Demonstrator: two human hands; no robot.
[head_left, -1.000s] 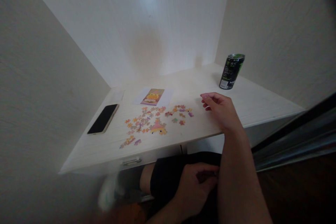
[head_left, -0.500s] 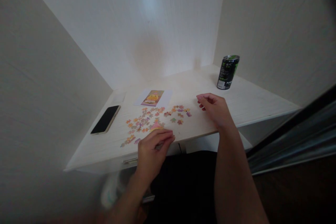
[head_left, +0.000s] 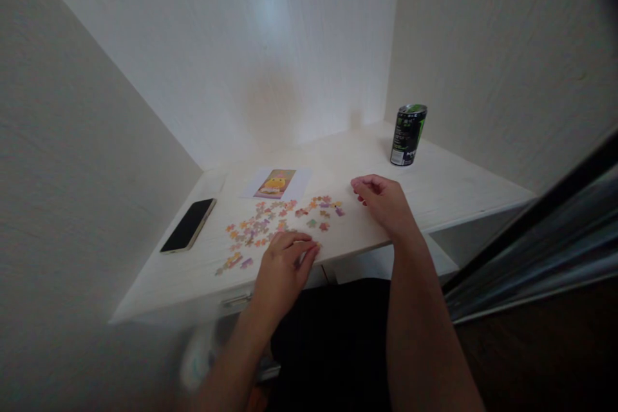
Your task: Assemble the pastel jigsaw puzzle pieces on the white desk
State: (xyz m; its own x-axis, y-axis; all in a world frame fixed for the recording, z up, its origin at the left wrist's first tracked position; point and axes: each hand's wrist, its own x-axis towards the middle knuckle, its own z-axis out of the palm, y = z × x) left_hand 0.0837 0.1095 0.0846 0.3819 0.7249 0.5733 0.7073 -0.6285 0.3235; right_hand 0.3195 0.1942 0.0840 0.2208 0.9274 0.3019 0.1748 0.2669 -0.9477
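My left hand is at the table's front edge, thumb and index finger pinched together; whatever is between the tips is too small to make out. Its fingers cover part of the loose jigsaw puzzle pieces spread to its left. Farther right, my right hand rests on the tabletop with curled fingers, and their inner side is hidden. Several joined pieces lie between the hands, with a green piece and a reddish piece nearer me. A picture card with a yellow figure lies behind the pieces.
A phone with a dark screen lies at the left of the white tabletop. A black and green drink can stands upright at the back right. Pale walls close in the back and sides. A drawer handle shows below the front edge.
My left hand has shifted up over the pieces, covering the pink and yellow joined part that showed before. The right hand keeps its curled pose. The whole view has moved slightly.
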